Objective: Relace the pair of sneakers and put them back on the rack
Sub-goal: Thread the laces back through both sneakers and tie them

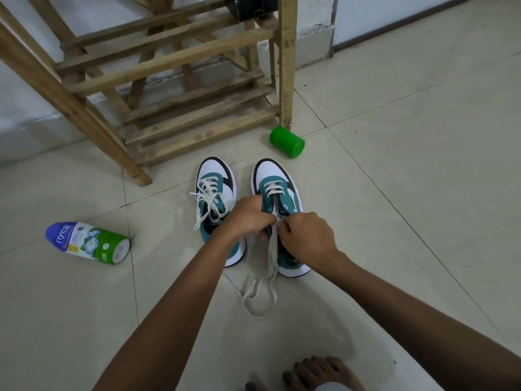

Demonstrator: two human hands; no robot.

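Two teal, white and black sneakers stand side by side on the tiled floor, toes pointing at the wooden rack (180, 88). The left sneaker (214, 190) is laced, with a bow at the top. The right sneaker (277, 184) is laced only over its lower eyelets; its long white lace (260, 289) trails in loops on the floor toward me. My left hand (248, 215) grips the right sneaker's tongue area with curled fingers. My right hand (306, 235) pinches the lace beside the upper eyelets.
A green cylindrical container (287, 141) lies on its side by the rack's right leg. A blue, white and green powder bottle (87, 242) lies on the floor at left. My bare toes (307, 373) show at the bottom edge. White walls stand behind the rack.
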